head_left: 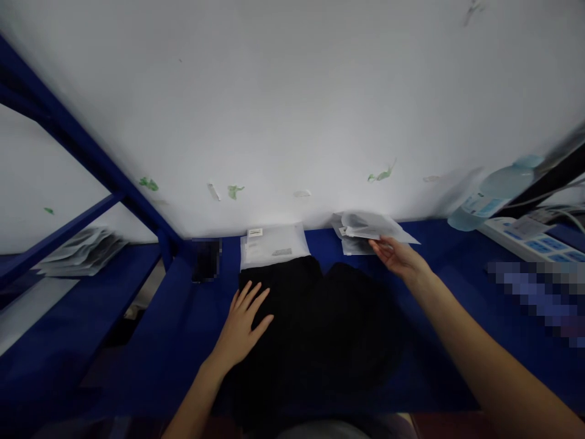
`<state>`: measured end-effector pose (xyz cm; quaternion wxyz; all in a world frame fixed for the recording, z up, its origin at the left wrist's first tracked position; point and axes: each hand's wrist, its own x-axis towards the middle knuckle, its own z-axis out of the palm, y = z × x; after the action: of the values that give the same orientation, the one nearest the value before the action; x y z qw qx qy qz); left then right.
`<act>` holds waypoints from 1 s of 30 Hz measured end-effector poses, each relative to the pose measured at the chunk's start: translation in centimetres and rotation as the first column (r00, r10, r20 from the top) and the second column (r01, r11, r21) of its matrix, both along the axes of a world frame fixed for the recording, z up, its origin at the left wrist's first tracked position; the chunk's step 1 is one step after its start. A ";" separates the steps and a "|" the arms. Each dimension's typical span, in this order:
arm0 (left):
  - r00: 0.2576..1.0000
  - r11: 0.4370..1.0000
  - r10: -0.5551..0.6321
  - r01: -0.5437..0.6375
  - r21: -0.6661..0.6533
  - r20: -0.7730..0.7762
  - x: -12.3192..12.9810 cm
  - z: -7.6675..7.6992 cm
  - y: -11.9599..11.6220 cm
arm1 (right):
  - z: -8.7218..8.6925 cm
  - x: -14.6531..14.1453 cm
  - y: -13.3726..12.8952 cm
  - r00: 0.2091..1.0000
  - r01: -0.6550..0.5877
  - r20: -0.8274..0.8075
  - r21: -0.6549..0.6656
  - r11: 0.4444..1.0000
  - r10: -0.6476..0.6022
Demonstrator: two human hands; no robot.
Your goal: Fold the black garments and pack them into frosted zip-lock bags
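Note:
Black folded cloth, seemingly a garment, is spread over the blue table in front of me. My left hand lies flat on its left part, fingers apart. Farther right, my right hand pinches the edge of a translucent plastic bag, lifting it a little at the back of the table. Other bag material shows beneath it. Beyond the garment lies another translucent bag with a small white label; the garment touches its near edge.
A clear bottle leans at the right by the wall, beside a white power strip. A dark object lies left of the bags. Blue frame bars rise at left, with a stack of bags beyond.

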<state>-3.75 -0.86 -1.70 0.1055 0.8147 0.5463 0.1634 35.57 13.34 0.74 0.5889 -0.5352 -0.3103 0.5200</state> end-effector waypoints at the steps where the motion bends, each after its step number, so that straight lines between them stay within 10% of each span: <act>1: 0.999 1.000 0.013 -0.013 0.018 0.030 0.0 0.1 0.0 | 0.4 -0.2 -0.1 0.999 0.017 -0.045 -0.010 1.000 -0.018; 5: 0.953 0.980 0.108 -0.151 0.132 0.284 0.5 1.4 -0.5 | 2.3 -2.0 -2.0 0.980 0.056 -0.191 0.005 0.998 -0.054; 8: 0.790 0.977 0.196 -0.211 -0.043 0.580 2.1 3.1 -0.8 | 2.9 -4.8 -5.1 0.961 0.024 -0.277 0.026 0.999 -0.016; 14: 0.340 0.755 0.516 0.252 -0.605 0.786 6.0 4.4 0.4 | 1.2 -10.9 -10.5 0.909 -0.253 -0.347 -0.024 0.967 0.229; 22: 0.286 0.681 0.605 0.297 -0.669 0.743 6.4 4.0 2.0 | 1.4 -12.3 -12.1 0.884 -0.466 -0.142 -0.171 0.868 0.446; 30: 0.252 0.799 0.508 0.219 -0.560 0.823 7.9 3.6 1.1 | 1.7 -16.9 -14.2 0.803 -0.581 -0.251 -0.136 0.802 0.540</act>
<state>4.12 0.20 1.93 0.6364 0.4115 0.4657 0.4570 18.64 -0.83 2.47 0.3773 -0.4217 -0.3388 0.7516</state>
